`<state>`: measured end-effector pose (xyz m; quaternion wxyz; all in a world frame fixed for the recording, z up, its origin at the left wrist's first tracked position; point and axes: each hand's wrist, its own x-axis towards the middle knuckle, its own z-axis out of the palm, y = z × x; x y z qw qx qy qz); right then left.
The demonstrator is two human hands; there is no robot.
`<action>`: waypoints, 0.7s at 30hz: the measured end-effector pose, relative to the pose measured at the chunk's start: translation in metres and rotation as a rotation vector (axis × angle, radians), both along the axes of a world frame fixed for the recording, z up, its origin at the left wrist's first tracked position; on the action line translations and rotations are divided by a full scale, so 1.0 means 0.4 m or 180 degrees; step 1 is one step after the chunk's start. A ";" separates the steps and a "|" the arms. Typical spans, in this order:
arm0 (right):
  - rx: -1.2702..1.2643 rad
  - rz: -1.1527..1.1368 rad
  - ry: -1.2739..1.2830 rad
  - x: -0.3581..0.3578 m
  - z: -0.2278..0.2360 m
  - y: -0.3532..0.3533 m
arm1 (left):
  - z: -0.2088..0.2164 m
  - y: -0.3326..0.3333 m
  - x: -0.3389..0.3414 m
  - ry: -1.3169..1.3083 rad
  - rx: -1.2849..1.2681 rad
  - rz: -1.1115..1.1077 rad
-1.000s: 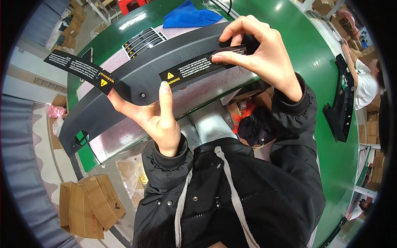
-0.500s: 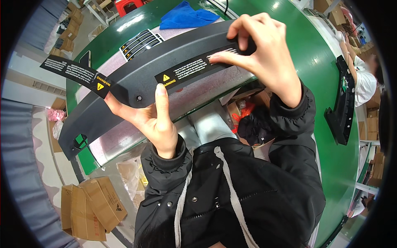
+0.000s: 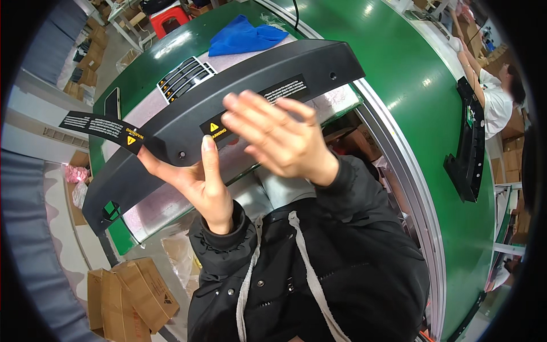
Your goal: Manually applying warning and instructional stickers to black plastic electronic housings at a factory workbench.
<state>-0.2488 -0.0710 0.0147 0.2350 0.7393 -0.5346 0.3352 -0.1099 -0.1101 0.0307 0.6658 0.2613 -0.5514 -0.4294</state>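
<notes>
A long, curved dark grey plastic panel (image 3: pixel 256 67) lies across the work surface in front of me. On its face is a black label (image 3: pixel 212 126) with a yellow triangle, its middle covered by my right hand (image 3: pixel 279 139), which is open with fingers stretched out and slightly blurred. My left hand (image 3: pixel 209 191) has its thumb on the label's left end. At the left index fingertip hangs a second black label (image 3: pixel 99 126), bent and clear of the panel; whether another finger pinches it from behind is hidden.
A stack of labels on silvery backing (image 3: pixel 185 77) and a blue cloth (image 3: pixel 245 37) lie beyond the panel, with a phone (image 3: pixel 113 102) at left. Another dark panel (image 3: pixel 468 142) rests on the green table at right, near a co-worker (image 3: pixel 494 102). Cardboard boxes (image 3: pixel 131 299) stand lower left.
My right hand has left the label's right end and moved left over its middle, fingers now straightened. The label's right end lies against the panel. My left hand keeps its pose.
</notes>
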 end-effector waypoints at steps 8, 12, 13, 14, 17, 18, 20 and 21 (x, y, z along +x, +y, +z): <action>-0.0567 -0.1012 -0.0319 -0.179 0.022 0.027 | 0.003 0.009 -0.021 0.0154 0.0143 0.0263; -0.0558 -0.0100 -0.1967 -0.272 -0.010 0.038 | 0.017 0.017 -0.054 0.0808 0.0227 0.0532; -0.0328 0.0330 -0.2494 -0.297 -0.011 0.041 | 0.023 0.019 -0.052 0.0814 0.0197 0.0558; -0.0042 0.0773 -0.2995 -0.314 -0.005 0.047 | 0.031 0.025 -0.043 0.0829 0.0165 0.0584; 0.0441 0.3861 -0.3619 -0.358 0.045 0.064 | 0.044 0.039 -0.023 0.0763 -0.0180 0.0375; 0.0687 0.4533 -0.3652 -0.362 0.062 0.069 | 0.046 0.048 -0.017 0.0640 -0.0458 0.0116; 0.0933 0.1409 -0.3036 -0.330 0.076 0.149 | 0.048 0.059 -0.018 0.0528 -0.0728 -0.0126; 0.0893 0.1454 -0.3058 -0.312 0.074 0.184 | 0.051 0.063 -0.026 0.0049 -0.0916 -0.0263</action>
